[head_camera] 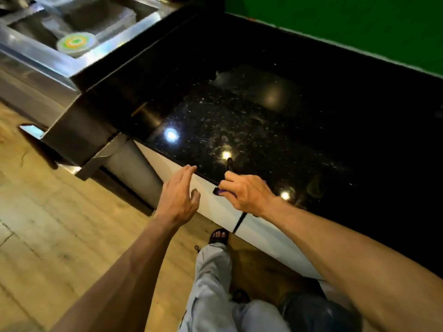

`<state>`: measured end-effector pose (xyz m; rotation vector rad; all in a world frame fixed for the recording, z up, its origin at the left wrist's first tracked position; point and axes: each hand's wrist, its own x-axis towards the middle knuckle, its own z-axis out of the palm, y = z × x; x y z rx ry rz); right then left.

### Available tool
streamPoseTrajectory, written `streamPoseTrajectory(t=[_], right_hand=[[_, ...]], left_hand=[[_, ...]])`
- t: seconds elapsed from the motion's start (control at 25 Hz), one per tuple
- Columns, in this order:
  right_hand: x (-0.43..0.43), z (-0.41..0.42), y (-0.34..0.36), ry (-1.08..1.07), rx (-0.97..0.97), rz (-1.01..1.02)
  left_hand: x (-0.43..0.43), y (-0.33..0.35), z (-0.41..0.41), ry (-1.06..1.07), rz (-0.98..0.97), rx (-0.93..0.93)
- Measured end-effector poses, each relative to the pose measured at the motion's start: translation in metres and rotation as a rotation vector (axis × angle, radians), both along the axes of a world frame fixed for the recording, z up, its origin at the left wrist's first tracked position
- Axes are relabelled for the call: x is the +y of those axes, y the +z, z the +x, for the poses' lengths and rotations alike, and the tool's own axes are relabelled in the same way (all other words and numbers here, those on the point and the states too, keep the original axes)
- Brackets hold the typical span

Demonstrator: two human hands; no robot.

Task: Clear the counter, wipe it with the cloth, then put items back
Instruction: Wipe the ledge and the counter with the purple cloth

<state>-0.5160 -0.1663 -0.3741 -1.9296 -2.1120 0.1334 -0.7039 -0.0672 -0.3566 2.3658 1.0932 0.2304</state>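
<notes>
Black speckled stone counter (pixel 263 121): polished slab that fills the middle and right of the view, bare across its top, with lamp glare and faint smears on it
Back edge: meets the green wall (pixel 335 25) along a pale strip
Front edge: runs aslant from centre left down to the lower right, above a white cabinet front (pixel 215 207); both hands are at this edge
Left end: a raised black lip divides the counter from the stainless steel sink (pixel 115 47), which lies well apart from the hands
Open room: the wood-look floor (pixel 48 224) lies open to the left of the counter
In the sink: a round dish with green and orange rings (pixel 76 43) in the basin near its front rim; blur hides its details
Left hand (pixel 178 195): fingers straight and close together, thumb spread, holding nothing, fingertips just beside the front edge; contact cannot be told
Right hand (pixel 247 192): fingers curled round a small purple and dark thing (pixel 219 191) at the front edge; what it is cannot be told
Below: a foot in a dark sandal (pixel 218 236) and light grey trousers (pixel 211 283), close to the cabinet front
</notes>
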Motion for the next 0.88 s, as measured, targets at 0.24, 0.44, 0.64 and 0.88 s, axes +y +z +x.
streamPoseTrajectory(t=[0.24, 0.44, 0.64, 0.88], right_hand=[[-0.118, 0.025, -0.004, -0.172, -0.004, -0.005], [-0.225, 0.046, -0.005, -0.456, 0.004, 0.006], [-0.324, 0.057, 0.000, -0.944, 0.160, 0.000], [-0.302, 0.042, 0.072, -1.313, 0.689, 0.256]], left_hand=[[-0.061, 0.000, 0.030, -0.153, 0.018, 0.030], [-0.100, 0.003, 0.055, -0.320, 0.010, 0.044], [-0.138, 0.012, 0.077, -0.487, -0.013, 0.061], [-0.148, 0.058, 0.114, -0.549, -0.185, -0.083]])
